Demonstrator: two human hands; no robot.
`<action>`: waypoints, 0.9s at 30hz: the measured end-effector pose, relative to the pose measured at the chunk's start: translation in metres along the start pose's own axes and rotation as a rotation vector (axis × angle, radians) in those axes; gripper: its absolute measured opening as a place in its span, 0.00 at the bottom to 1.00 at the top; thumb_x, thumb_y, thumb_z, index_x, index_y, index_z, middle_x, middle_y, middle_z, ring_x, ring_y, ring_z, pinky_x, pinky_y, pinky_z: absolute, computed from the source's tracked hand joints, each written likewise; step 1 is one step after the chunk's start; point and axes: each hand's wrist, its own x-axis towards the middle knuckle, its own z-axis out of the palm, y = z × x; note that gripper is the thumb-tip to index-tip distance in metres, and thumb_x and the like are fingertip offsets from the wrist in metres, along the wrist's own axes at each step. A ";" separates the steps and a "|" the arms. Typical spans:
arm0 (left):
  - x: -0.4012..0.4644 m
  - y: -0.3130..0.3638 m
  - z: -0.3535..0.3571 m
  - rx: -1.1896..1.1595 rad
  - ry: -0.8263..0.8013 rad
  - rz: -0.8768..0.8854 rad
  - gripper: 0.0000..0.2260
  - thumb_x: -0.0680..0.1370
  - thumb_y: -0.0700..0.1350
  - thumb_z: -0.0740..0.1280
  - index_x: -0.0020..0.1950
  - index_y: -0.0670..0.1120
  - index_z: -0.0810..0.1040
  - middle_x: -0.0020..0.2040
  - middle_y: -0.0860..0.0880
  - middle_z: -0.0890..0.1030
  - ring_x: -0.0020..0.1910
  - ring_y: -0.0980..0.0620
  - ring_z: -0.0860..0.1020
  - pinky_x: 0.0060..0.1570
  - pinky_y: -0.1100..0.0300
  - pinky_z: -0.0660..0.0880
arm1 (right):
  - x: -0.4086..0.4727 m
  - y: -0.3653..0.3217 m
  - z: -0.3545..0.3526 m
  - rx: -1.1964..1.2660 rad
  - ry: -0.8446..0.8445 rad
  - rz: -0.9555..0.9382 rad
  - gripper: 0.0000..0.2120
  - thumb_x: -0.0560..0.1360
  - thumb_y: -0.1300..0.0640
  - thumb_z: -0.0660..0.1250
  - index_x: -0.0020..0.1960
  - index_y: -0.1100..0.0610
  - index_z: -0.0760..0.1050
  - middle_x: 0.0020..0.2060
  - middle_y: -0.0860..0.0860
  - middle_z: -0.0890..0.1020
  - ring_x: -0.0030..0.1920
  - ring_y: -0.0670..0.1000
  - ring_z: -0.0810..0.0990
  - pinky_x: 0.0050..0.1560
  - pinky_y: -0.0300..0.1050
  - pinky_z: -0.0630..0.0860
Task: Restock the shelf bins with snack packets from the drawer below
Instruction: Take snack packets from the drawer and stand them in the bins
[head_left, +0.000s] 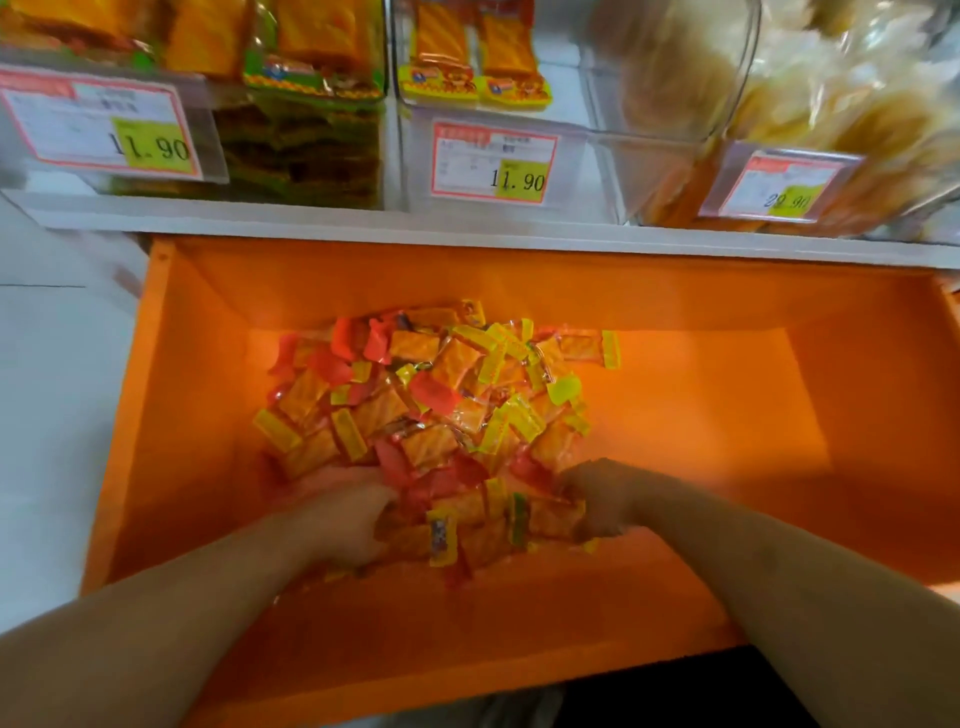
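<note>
Both hands down in open orange drawer (218, 364) — left hand (343, 514) and right hand (597, 504) cupped in from either side, fingers curled round near clump of small orange, red and yellow snack packets (431, 395). Probably scooping bulk load, quicker than singles. Middle clear plastic shelf bin (571, 171) above looks low — likely target. Packets slippery, some may spill.
</note>
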 end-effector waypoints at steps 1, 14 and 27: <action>0.002 0.000 0.006 -0.018 -0.034 0.003 0.15 0.74 0.55 0.70 0.57 0.51 0.77 0.56 0.52 0.81 0.54 0.51 0.80 0.50 0.58 0.74 | 0.004 0.002 0.003 -0.011 -0.009 -0.003 0.22 0.71 0.56 0.76 0.63 0.55 0.76 0.51 0.56 0.86 0.49 0.58 0.84 0.43 0.49 0.77; 0.005 0.014 0.005 -0.265 -0.067 0.081 0.05 0.79 0.46 0.71 0.54 0.50 0.83 0.47 0.54 0.82 0.45 0.58 0.79 0.40 0.71 0.71 | -0.003 -0.013 -0.005 -0.023 -0.097 -0.027 0.06 0.72 0.63 0.67 0.47 0.56 0.79 0.39 0.54 0.84 0.36 0.52 0.79 0.35 0.44 0.76; -0.135 0.046 -0.160 -0.900 0.458 0.076 0.07 0.73 0.45 0.78 0.50 0.48 0.87 0.47 0.52 0.88 0.50 0.50 0.85 0.57 0.52 0.79 | -0.215 -0.068 -0.148 0.657 0.619 -0.307 0.07 0.78 0.63 0.73 0.45 0.62 0.76 0.35 0.52 0.65 0.36 0.47 0.63 0.37 0.42 0.61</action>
